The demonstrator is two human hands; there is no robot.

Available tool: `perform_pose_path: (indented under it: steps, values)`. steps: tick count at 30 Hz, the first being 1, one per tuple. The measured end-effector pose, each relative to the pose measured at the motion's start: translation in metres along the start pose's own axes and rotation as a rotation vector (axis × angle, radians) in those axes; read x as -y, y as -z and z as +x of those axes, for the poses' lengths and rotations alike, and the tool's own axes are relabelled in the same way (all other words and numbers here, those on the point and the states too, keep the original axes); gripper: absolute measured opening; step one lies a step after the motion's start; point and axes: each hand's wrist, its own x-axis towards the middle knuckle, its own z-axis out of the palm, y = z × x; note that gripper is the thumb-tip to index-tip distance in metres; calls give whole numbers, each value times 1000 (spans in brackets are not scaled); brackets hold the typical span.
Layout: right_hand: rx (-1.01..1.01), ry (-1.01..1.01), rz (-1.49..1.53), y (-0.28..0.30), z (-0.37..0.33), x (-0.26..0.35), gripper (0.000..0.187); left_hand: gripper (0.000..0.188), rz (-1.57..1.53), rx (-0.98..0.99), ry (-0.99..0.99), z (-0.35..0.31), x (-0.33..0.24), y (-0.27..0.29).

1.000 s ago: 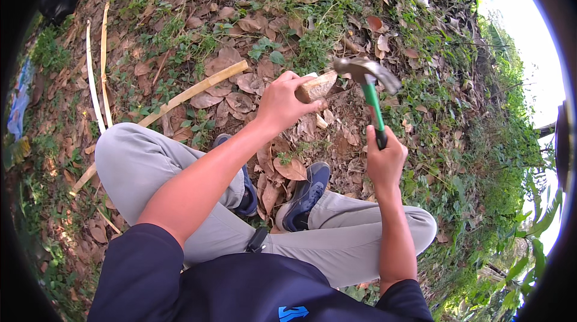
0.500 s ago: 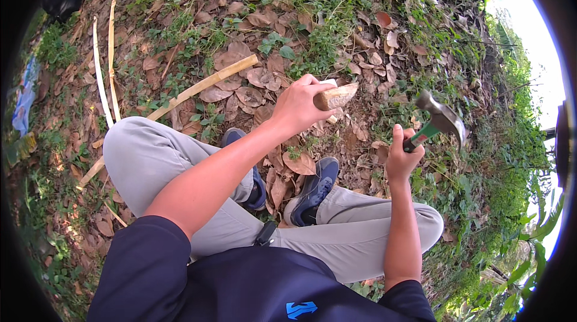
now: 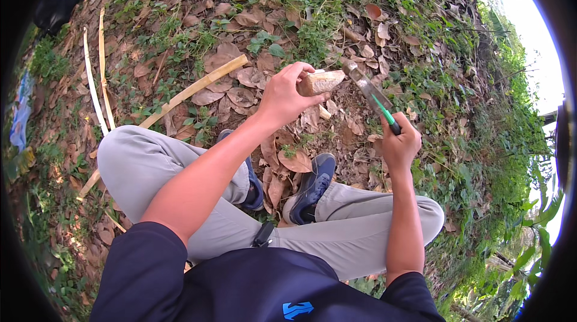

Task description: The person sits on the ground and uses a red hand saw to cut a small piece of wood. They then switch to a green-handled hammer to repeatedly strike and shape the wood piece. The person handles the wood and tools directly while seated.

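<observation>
My left hand [image 3: 288,94] is closed round a short chunk of wood [image 3: 321,83], rough on its side and tapering toward the right. Below the chunk a small pale piece of wood [image 3: 324,113] shows; whether it touches the chunk or lies on the ground I cannot tell. My right hand [image 3: 400,145] grips a claw hammer [image 3: 372,95] by its green and black handle. The hammer's head is close beside the chunk's narrow end; contact between them is not clear.
Long pale wooden strips lie at the left: a thick one [image 3: 195,89] and two thin ones [image 3: 93,82]. Dry leaves and low plants cover the ground round my shoes [image 3: 312,184]. A blue sheet [image 3: 22,112] lies far left. Dense greenery stands at the right.
The hammer has swung leftward and tipped over, from upright at the right to beside the wood's narrow end. My left hand still holds the chunk, slightly turned.
</observation>
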Motion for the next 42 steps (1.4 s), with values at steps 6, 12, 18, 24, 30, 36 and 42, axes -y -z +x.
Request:
perform_pose_path:
  steps: [6,12,18,24,30,36,42]
  values:
    - [-13,-358,559,4,-6,2,45,61,57,-6,-21,1,-1,4]
    - [222,-105,-82,10,0,11,40,60,172,30,9,-1,-5,1]
    - [34,-459,770,26,3,19,39,58,124,-42,-1,-3,2,2]
    - [252,-225,-162,34,14,29,29,58,143,-98,47,7,8,5]
    - [76,-417,661,26,14,30,38,56,192,-41,39,1,8,3]
    - [63,-163,-59,28,14,17,33,56,211,-8,-45,-2,0,0]
    - [416,-384,96,24,13,17,32,55,273,-24,-10,-3,3,-1]
